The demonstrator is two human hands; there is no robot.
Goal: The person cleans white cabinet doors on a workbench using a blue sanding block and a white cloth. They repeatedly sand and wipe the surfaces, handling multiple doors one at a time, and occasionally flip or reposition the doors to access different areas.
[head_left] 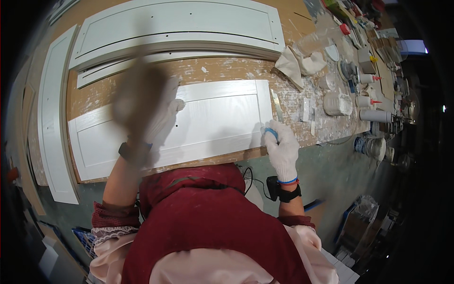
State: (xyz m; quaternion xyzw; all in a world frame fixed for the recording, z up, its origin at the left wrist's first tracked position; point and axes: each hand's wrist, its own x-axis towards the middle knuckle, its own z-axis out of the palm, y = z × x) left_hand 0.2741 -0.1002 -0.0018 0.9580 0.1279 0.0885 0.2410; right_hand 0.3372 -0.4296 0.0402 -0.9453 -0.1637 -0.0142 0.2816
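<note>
A white framed door panel (pixel 213 113) lies flat on the brown workbench (pixel 94 97) in front of me. My left hand (pixel 161 113), in a white glove, hovers over the panel's left half and is smeared by motion. It appears to hold a brown piece (pixel 135 92), too blurred to identify. My right hand (pixel 283 151), also gloved, is closed on a small blue object (pixel 270 132) at the panel's lower right corner. Each of my wrists has a dark band.
More white door panels (pixel 179 23) are stacked at the bench's back, and a long one (pixel 54 118) lies along the left. A metal scraper (pixel 276 106), crumpled rags (pixel 302 64), a white tub (pixel 338 103), tubes and bottles (pixel 376 116) crowd the right end. A can (pixel 371 146) stands below.
</note>
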